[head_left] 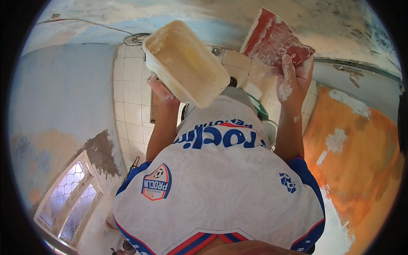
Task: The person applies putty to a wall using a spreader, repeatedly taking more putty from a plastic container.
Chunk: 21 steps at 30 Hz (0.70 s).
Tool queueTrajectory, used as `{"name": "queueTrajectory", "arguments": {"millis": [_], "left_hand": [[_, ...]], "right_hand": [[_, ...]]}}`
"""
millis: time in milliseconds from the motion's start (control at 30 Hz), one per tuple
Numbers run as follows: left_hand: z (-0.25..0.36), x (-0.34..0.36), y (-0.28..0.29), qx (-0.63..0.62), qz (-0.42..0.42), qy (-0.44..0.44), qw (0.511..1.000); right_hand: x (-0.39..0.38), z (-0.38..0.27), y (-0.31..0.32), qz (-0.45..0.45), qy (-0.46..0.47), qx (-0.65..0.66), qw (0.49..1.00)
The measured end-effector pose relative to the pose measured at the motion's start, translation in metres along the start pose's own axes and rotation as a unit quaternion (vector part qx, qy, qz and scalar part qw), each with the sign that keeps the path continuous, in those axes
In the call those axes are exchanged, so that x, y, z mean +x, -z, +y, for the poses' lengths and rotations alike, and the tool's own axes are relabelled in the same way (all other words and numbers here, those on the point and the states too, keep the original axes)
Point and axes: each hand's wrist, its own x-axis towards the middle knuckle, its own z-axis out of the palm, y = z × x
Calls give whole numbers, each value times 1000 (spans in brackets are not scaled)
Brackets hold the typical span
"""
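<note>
My left hand grips a cream plastic tub by its left side, with the open top tilted toward me and pale residue inside. My right hand, smeared with white compound, is closed on a flat red spreader coated with white paste. The spreader is raised to the right of the tub, apart from it. My thumb lies over the spreader's lower part.
A patchy wall with a window is on the left, an orange patched wall on the right. A loose cable runs along the upper wall. Below are floor tiles and a green rim behind my body.
</note>
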Motion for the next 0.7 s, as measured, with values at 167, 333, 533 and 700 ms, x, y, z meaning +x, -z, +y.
{"name": "queueTrajectory", "arguments": {"millis": [167, 333, 533, 700], "left_hand": [[-18, -7, -28, -5, 7, -35, 999], [-40, -6, -27, -87, -83, -27, 992], [-36, -15, -60, -41, -83, -117, 989], [-16, 0, -69, -98, -180, -119, 972]], "right_hand": [[16, -1, 24, -13, 81, -21, 996], [18, -32, 24, -47, 77, -42, 995], [0, -87, -13, -144, 17, -118, 982], [1, -90, -53, -329, 138, -250, 900]]}}
